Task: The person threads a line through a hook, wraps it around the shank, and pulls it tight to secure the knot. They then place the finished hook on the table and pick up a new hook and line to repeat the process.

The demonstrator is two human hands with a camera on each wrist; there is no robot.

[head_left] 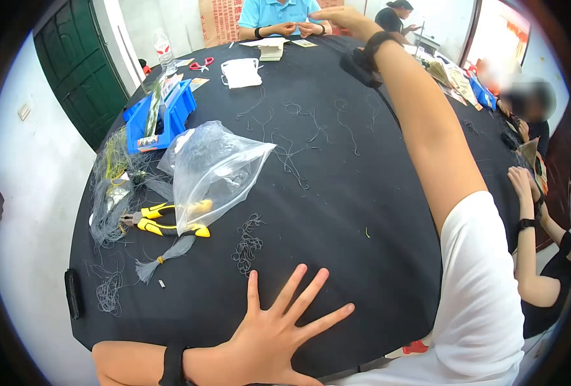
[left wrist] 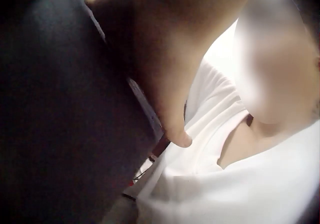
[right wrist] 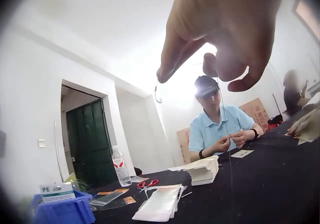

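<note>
Palm down on the black tabletop (head_left: 388, 270), the left hand (head_left: 279, 334) has its fingers spread, the tips near a tangled dark heap (head_left: 247, 244) of small hook-like pieces. In the left wrist view this hand (left wrist: 165, 74) shows its thumb pointing down. Raised over the far side of the table is the right hand (head_left: 346, 19). In the right wrist view, fingertips of the right hand (right wrist: 220, 34) pinch a small hook (right wrist: 158, 94), and a thin line (right wrist: 223, 114) hangs below the other fingers. Loose dark strands (head_left: 288, 154) lie on the cloth.
At left are a blue bin (head_left: 169, 122), a clear plastic bag (head_left: 214, 167), yellow-handled pliers (head_left: 150, 219) and bundled grey line (head_left: 163, 260). Farther back stand red scissors (head_left: 202, 64), a white packet (head_left: 241, 73), a stack of cards (head_left: 271, 51) and a bottle (head_left: 163, 50). Other people sit around.
</note>
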